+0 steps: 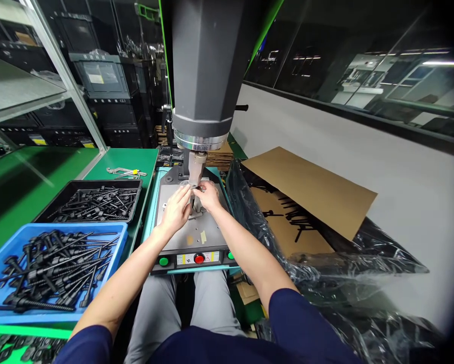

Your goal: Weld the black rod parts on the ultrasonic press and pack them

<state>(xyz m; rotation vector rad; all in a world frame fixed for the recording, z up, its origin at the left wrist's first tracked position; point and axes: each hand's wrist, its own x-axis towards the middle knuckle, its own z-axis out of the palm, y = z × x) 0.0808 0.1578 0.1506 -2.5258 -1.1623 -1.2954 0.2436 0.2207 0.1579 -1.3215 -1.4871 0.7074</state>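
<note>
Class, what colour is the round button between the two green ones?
The middle button is red; the head view shows it best.

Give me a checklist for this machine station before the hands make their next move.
1. Left hand clear of the machine tip: not ok, close beside it.
2. Right hand clear of the machine tip: not ok, also close.
3. Seating of anything under the tip: cannot tell, hands block the view.
4. Red button uncovered: ok.
5. Left green button uncovered: ok.
6. Blue tray off the machine: ok, stands to its left.
</note>
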